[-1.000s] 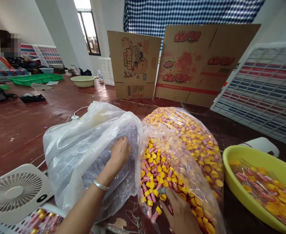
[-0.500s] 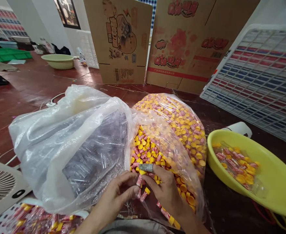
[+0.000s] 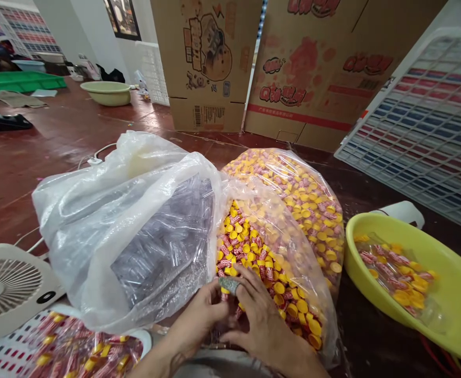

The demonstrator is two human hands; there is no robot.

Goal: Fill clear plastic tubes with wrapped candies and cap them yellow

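My left hand [image 3: 199, 317] is closed in a pinch around a small yellow-capped tube [image 3: 224, 295] with a red-and-white wrapper, low over the bag mouth. My right hand [image 3: 264, 320] reaches over it; a finger wrapped in grey tape lies on the yellow cap, while the thumb stands apart below. Part of the tube is hidden by the fingers. Behind the hands, a clear bag [image 3: 324, 247] is full of similar yellow-capped pieces [image 3: 249, 241]. Beside it, a milky plastic bag [image 3: 76, 210] lies open on clear, thin plastic pieces [image 3: 163, 236].
A yellow basin [image 3: 456, 315] at right contains some wrapped pieces. At lower left are a white fan [image 3: 10, 289] and a white basket [image 3: 2, 341] of packed pieces. Cardboard sheets [image 3: 206, 113] and a white grid rack [image 3: 419, 121] stand behind. A pale basin [image 3: 106, 94] sits farther back.
The view has shifted left and slightly down. My right hand's taped finger has come down onto the cap, and its thumb has moved away from the tube. Both hands are closer together.
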